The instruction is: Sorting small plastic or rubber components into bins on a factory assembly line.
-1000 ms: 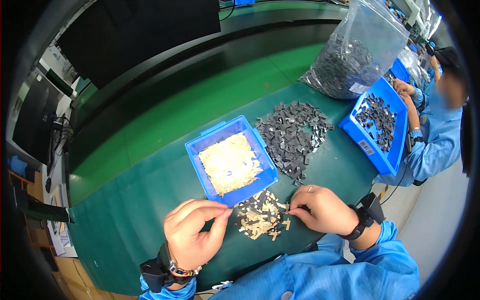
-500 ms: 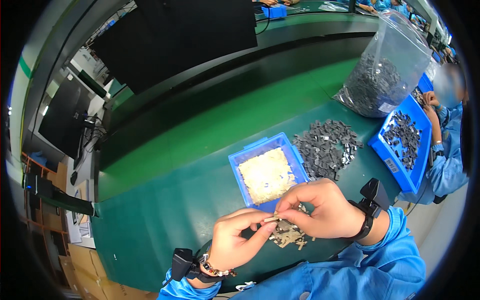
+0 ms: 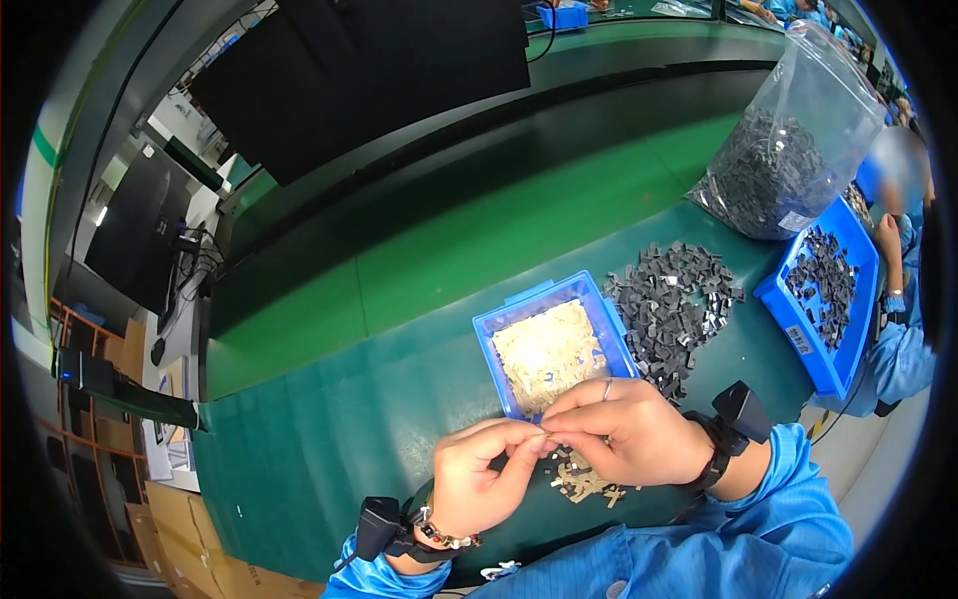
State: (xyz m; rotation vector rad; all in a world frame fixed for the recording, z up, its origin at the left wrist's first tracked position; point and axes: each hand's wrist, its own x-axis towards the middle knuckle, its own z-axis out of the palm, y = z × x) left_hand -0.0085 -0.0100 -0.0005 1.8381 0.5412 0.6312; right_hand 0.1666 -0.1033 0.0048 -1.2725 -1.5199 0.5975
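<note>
My left hand and my right hand meet fingertip to fingertip just in front of a blue bin. Both are closed in a pinch on a small beige piece, which the fingers almost wholly hide. Many thin pale-yellow pieces fill the blue bin. Below my right hand lies a loose pile of beige and dark small pieces, partly covered by that hand. Right of the bin, a heap of dark grey small parts is spread on the green tabletop.
A clear plastic bag of dark parts stands at the back right. Beside it is a blue tray with more dark parts. A co-worker's arm is at the far right. A black panel overhangs the back.
The view has shifted slightly, so the surroundings sit further right. My fingertips have drawn closer around the beige piece, which showed more plainly before.
</note>
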